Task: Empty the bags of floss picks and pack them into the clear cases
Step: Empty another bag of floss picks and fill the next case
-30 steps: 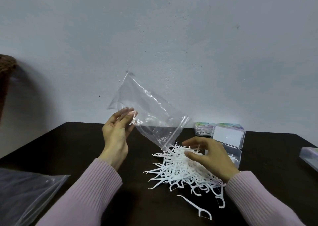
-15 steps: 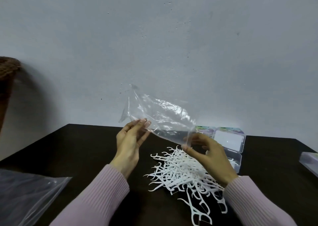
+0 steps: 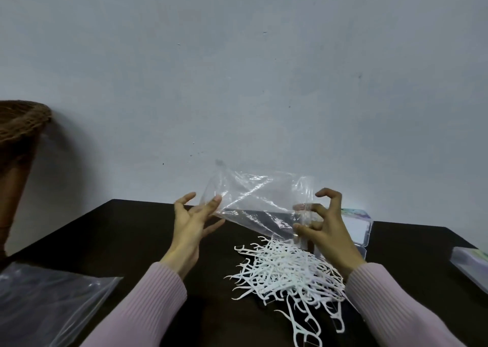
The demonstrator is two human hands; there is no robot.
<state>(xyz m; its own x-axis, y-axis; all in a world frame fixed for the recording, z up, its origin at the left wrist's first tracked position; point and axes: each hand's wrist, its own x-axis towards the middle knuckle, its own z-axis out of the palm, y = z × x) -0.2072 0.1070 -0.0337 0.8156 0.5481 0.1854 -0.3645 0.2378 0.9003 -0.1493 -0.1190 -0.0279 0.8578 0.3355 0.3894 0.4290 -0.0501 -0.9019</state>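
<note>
An empty clear zip bag (image 3: 258, 201) is held level above the dark table (image 3: 126, 235). My right hand (image 3: 327, 230) pinches its zip edge between thumb and curled fingers. My left hand (image 3: 195, 222) has spread, nearly straight fingers, and a fingertip touches the bag's left edge. Below the bag and my right hand lies a pile of white floss picks (image 3: 287, 272). An open clear case (image 3: 363, 229) stands behind my right hand, mostly hidden by it.
A second clear plastic bag (image 3: 52, 301) lies at the front left of the table. Another clear case (image 3: 470, 264) sits at the right edge. A brown wicker basket (image 3: 18, 127) stands at the far left against the grey wall.
The bag has swung from tilted mouth-down to nearly level. My right hand has risen from the pile and taken the zip edge. My left hand's fingers have spread.
</note>
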